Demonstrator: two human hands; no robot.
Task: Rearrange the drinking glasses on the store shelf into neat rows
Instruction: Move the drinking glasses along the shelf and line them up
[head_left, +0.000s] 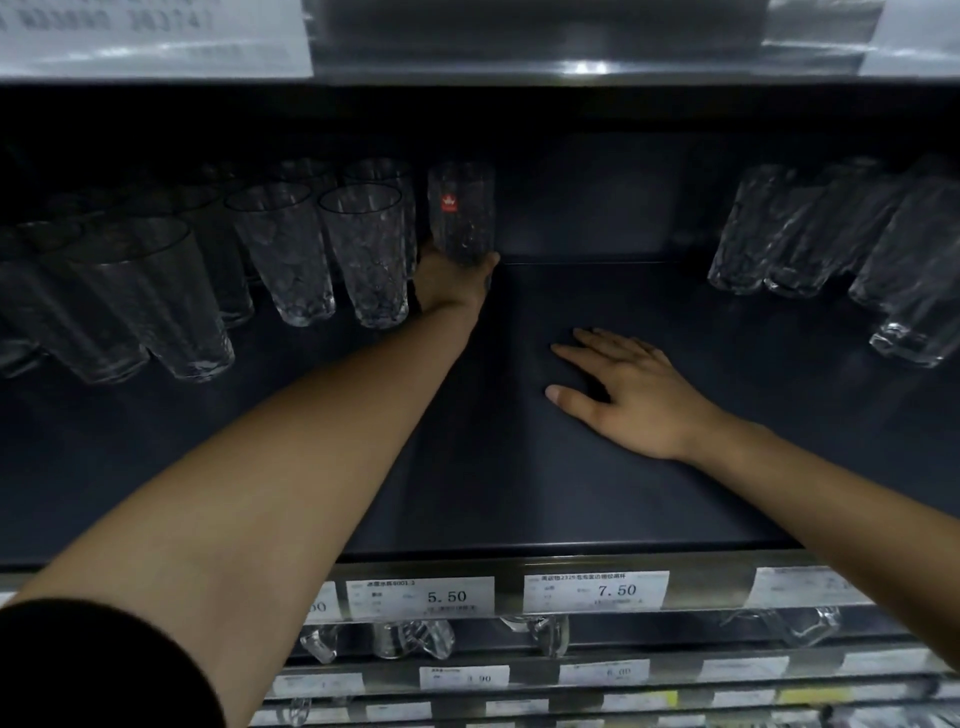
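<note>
A clear textured drinking glass with a red sticker (461, 213) stands upright near the back of the dark shelf (519, 493). My left hand (449, 283) reaches deep in and grips its base. Just left of it stand several similar clear glasses (363, 254) in rows, reaching to the left edge. My right hand (623, 389) lies flat on the bare middle of the shelf, fingers straight and spread, holding nothing. Another group of clear glasses (779, 234) stands at the right side.
The shelf above (571, 67) hangs low over the glasses, with paper labels on its front. Price tags (421, 597) line the front rail. Lower shelves with more glassware (415, 639) show beneath. Bare dark shelf lies between the two glass groups.
</note>
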